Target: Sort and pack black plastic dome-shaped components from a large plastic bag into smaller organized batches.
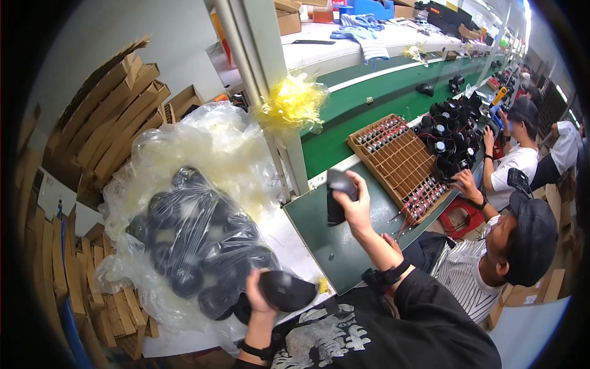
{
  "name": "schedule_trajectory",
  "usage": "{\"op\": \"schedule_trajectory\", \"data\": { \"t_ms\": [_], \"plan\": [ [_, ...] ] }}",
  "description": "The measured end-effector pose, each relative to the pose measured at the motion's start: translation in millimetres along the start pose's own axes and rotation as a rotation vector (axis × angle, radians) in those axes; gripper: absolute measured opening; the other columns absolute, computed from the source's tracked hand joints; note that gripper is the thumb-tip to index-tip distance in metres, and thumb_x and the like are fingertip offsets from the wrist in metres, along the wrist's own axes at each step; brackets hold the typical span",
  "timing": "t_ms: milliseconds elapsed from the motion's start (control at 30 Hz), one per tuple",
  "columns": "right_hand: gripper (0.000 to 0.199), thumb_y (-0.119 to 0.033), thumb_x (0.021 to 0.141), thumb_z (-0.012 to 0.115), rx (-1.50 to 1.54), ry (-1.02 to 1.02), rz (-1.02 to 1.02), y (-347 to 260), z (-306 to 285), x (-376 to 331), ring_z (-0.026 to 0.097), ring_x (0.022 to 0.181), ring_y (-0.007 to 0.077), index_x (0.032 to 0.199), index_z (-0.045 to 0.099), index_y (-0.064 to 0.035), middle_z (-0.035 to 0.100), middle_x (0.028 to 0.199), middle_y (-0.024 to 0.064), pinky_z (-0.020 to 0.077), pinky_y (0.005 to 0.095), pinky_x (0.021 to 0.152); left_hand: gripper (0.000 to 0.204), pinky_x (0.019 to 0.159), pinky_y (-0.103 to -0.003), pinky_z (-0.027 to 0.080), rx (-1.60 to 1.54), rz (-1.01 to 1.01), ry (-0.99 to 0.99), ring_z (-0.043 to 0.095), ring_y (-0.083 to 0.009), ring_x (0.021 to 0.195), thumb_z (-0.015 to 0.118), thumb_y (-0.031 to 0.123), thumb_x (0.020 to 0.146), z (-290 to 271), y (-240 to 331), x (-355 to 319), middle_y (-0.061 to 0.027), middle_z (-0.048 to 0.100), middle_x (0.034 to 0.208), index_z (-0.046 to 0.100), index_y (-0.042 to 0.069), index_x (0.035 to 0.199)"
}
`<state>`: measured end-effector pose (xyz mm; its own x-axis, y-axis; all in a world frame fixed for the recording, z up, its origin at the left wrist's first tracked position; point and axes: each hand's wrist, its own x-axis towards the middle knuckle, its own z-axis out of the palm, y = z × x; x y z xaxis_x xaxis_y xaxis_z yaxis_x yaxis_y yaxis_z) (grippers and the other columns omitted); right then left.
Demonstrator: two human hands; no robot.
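My left hand (256,294) is closed around a glossy black rounded plastic shell (287,291), held low in front of my shirt. Raised over the corner of the dark green bench mat (332,249), my right hand (358,208) grips another black plastic shell (336,195), seen more from its side. To the left of both hands lies a large clear plastic bag (215,138), spread out on a white surface. Several black rounded shells (184,246) show inside and under its film, the nearest beside my left hand.
A compartmented brown tray (384,163) holds small metal motors with red wires. Beyond it is a heap of black assemblies (439,129). A co-worker in a black cap (531,237) sits close on my right. A metal post (261,67) carries yellow plastic ties (292,101). Folded cardboard (110,117) stands left.
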<state>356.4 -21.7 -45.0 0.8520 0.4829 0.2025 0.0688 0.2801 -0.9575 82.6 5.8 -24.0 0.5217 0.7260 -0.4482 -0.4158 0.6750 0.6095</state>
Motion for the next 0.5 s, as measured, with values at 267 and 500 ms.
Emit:
{"op": "schedule_trajectory", "data": {
  "t_ms": [267, 500],
  "plan": [
    [0.086, -0.05, 0.062, 0.079, -1.171, -0.563, -0.023, 119, -75, -72, 0.038, 0.123, 0.0396, 0.129, 0.047, -0.0084, 0.041, 0.133, 0.021, 0.0344, 0.0468, 0.103, 0.04, 0.051, -0.03, 0.039, -0.408, 0.021, -0.193, 0.041, -0.017, 0.055, 0.036, 0.042, 0.094, -12, 36, 12, -0.0015, 0.042, 0.062, 0.044, 0.015, 0.066],
    [0.05, -0.016, 0.082, 0.07, 0.185, -1.057, 0.356, -40, 4, -92, 0.059, 0.101, 0.0188, 0.127, 0.05, -0.0039, 0.054, 0.122, 0.0121, 0.0459, 0.0309, 0.09, 0.044, 0.071, -0.041, 0.045, -0.284, 0.059, 0.174, 0.053, -0.0219, 0.075, 0.029, 0.045, 0.095, -1, 26, 15, -0.0053, 0.056, 0.084, 0.056, 0.013, 0.081]
  ]
}}
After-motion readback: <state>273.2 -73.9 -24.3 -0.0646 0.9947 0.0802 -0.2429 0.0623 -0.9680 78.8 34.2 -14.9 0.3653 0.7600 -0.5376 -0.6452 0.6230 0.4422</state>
